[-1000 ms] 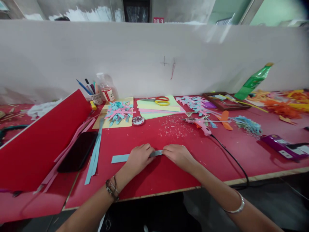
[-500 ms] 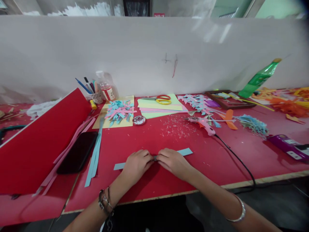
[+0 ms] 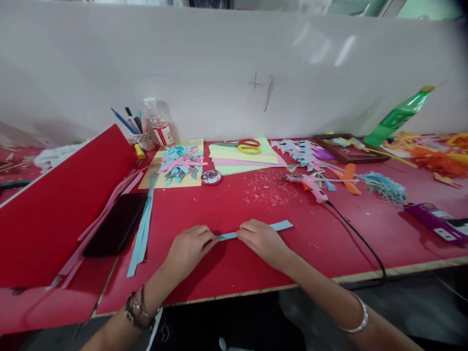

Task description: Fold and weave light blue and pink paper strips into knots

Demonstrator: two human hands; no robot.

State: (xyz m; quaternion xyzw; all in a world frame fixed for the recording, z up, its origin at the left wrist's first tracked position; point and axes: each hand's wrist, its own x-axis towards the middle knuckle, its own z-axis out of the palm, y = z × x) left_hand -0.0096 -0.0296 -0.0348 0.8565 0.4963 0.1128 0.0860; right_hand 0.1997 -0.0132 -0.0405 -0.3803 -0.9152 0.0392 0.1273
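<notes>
A light blue paper strip lies across the red tabletop in front of me. My left hand pinches it toward its left end, with that end hidden under the fingers. The fingers of my right hand are closed on the strip a little right of its middle, and its right end sticks out beyond them. A short stretch of strip shows between the two hands. More blue paper strips lie to the left, beside a black phone.
A pink glue gun with a black cord lies right of centre. Scissors rest on coloured paper sheets. Cut paper pieces are heaped at back left. A red board leans at left; a green bottle tilts at right.
My left hand has moved left along the strip, away from my right hand, uncovering a stretch between them. My right hand stays nearly in place. The view has tipped slightly down.
</notes>
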